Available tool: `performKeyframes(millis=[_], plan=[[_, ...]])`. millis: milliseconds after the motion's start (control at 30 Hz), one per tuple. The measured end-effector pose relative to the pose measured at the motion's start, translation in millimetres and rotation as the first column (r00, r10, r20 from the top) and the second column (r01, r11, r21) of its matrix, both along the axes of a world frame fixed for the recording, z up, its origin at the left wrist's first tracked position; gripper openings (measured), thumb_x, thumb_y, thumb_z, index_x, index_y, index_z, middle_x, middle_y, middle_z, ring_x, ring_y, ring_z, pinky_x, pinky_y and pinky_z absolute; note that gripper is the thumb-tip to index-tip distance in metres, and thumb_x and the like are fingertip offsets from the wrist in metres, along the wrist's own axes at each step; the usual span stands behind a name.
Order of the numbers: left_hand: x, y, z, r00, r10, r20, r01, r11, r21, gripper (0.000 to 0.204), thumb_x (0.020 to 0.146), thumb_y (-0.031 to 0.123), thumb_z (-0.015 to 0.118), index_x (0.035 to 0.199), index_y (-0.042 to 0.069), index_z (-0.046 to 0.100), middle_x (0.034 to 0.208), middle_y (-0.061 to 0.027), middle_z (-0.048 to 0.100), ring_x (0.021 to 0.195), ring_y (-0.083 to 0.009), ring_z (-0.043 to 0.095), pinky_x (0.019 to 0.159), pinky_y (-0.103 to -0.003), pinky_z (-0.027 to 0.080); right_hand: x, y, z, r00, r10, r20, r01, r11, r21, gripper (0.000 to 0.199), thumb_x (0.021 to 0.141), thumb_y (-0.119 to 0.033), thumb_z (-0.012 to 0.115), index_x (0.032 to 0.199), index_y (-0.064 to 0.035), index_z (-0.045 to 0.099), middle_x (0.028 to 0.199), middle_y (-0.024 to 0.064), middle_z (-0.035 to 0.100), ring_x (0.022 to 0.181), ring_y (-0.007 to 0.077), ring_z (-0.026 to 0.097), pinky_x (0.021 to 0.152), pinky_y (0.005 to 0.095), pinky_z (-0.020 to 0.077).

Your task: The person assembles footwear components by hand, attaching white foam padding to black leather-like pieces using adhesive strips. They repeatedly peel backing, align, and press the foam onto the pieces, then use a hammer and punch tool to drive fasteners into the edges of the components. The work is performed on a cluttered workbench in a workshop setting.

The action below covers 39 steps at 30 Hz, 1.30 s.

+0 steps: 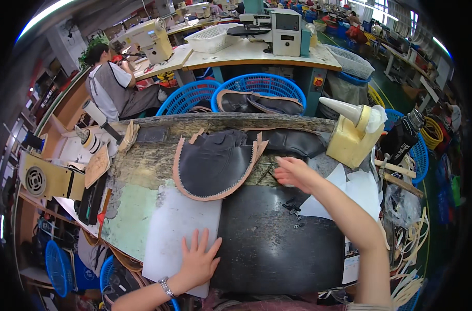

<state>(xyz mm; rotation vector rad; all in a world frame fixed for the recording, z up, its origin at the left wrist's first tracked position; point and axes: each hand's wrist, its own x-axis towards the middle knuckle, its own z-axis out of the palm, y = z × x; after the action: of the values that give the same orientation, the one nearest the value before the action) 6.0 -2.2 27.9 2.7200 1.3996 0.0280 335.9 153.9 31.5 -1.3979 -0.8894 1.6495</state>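
My left hand lies flat with fingers spread on a white board at the front of the bench. Farther back on the right, my right hand reaches out with its fingers extended, its fingertips beside some thin metal tools whose kind I cannot make out. Just left of those tools rests a curved black leather piece with a tan, zigzag-cut edge. Another black leather piece lies behind my right hand. Several small dark metal parts are scattered on the black board.
A yellow block with a pale cone stands at the back right, near hammers with wooden handles. White sheets lie at right. A beige machine is at left. Beyond the bench are blue baskets and a seated person.
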Motion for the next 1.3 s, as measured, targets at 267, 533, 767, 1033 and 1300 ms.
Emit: performKeyframes(millis=[267, 533, 767, 1033, 1300], plan=[[-50, 45, 32, 0.859, 0.128, 0.496, -0.052, 0.985, -0.164, 0.049, 0.083, 0.013, 0.057, 0.13, 0.009, 0.043, 0.131, -0.019, 0.043, 0.122, -0.0319, 0.041, 0.094, -0.048, 0.035, -71, 75, -58, 0.929, -0.235, -0.286, 0.197, 0.968, -0.155, 0.063, 0.068, -0.052, 0.074, 0.106, -0.0059, 0.056, 0.102, 0.0163, 0.054, 0.079, 0.0193, 0.055, 0.063, 0.0321, 0.047], [-49, 214, 49, 0.382, 0.841, 0.384, -0.197, 0.479, -0.855, 0.084, 0.078, 0.073, 0.045, 0.138, 0.015, 0.03, 0.117, -0.0079, 0.043, 0.089, -0.0224, 0.05, 0.073, -0.039, 0.046, -159, 75, 2, 0.858, -0.136, -0.495, 0.256, 0.949, 0.182, 0.035, 0.073, -0.021, 0.067, 0.104, -0.0085, 0.054, 0.087, 0.0048, 0.063, 0.084, 0.0183, 0.061, 0.069, 0.0358, 0.0489], [-153, 191, 80, 0.769, 0.34, 0.542, -0.109, 0.904, -0.413, 0.069, 0.078, 0.061, 0.049, 0.12, 0.006, 0.051, 0.13, -0.0144, 0.044, 0.115, -0.0242, 0.046, 0.09, -0.041, 0.043, -298, -42, 80, 0.977, -0.199, -0.074, 0.126, 0.262, 0.957, 0.052, 0.066, -0.008, 0.071, 0.111, -0.0037, 0.046, 0.114, 0.0176, 0.05, 0.104, 0.0334, 0.052, 0.087, 0.0388, 0.0434], [-102, 157, 160, 0.87, -0.393, 0.297, 0.475, 0.83, -0.292, 0.059, 0.067, 0.046, 0.064, 0.113, 0.01, 0.063, 0.135, -0.0244, 0.037, 0.126, -0.042, 0.03, 0.106, -0.05, 0.018, -300, -134, 16, 0.919, 0.055, 0.392, -0.39, 0.292, 0.873, 0.056, 0.078, -0.024, 0.065, 0.125, -0.0015, 0.043, 0.122, 0.0146, 0.047, 0.108, 0.0246, 0.05, 0.087, 0.0388, 0.0423], [-98, 99, 49, 0.848, -0.529, 0.039, 0.528, 0.836, -0.147, 0.076, 0.077, 0.064, 0.048, 0.128, 0.007, 0.046, 0.142, -0.0241, 0.029, 0.129, -0.0443, 0.026, 0.105, -0.056, 0.015, -191, -266, -75, 0.727, 0.445, -0.523, -0.526, 0.851, -0.006, 0.057, 0.083, -0.033, 0.062, 0.127, -0.0017, 0.043, 0.106, 0.0125, 0.058, 0.072, 0.0134, 0.064, 0.047, 0.0265, 0.0524]])
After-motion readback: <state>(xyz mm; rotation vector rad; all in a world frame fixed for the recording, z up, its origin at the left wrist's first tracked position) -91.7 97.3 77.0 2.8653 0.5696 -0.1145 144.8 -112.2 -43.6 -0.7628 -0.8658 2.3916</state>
